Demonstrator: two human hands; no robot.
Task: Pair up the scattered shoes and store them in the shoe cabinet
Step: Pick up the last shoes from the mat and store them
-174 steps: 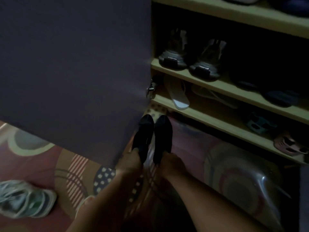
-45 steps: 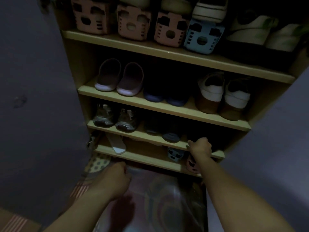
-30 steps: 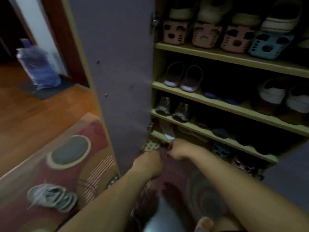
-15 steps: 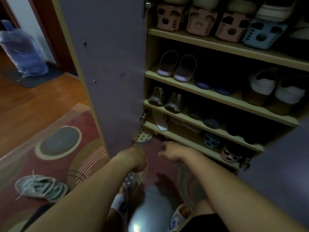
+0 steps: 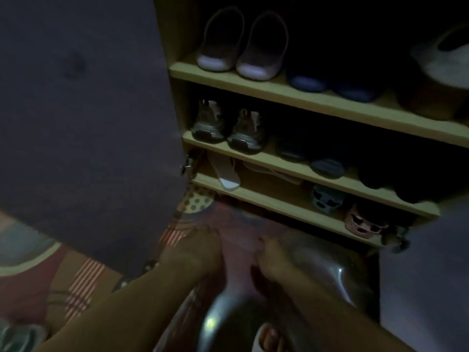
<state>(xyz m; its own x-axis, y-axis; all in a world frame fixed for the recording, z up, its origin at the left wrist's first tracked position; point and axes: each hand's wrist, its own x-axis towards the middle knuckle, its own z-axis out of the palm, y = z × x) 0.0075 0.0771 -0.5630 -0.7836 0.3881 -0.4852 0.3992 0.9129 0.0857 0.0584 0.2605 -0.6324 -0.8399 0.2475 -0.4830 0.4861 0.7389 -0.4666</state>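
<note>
While the dim light blurred much of the scene, both hands hung low over the patterned red rug (image 5: pixel 236 224) in front of the open wooden shoe cabinet (image 5: pixel 299 95). The left hand (image 5: pixel 193 252) was loosely curled with its knuckles up, and the right hand (image 5: pixel 272 260) was half closed beside it; neither visibly gripped anything, though whether the fingertips touched the rug could not be told. Compared with half a second earlier, the view had swung right and down, so the wooden floor and water bottle were gone and the hands sat closer to the cabinet's base. The dark purple cabinet door (image 5: pixel 83 118) stood open at the left, hiding the rug behind it. On the shelves stood a pair of pale pink slippers (image 5: pixel 243 44), a pair of grey sneakers (image 5: pixel 228 128) below, and a white sandal (image 5: pixel 225 174) leaning on the lowest shelf. A sliver of a light green sneaker (image 5: pixel 17 336) showed at the bottom left corner.
</note>
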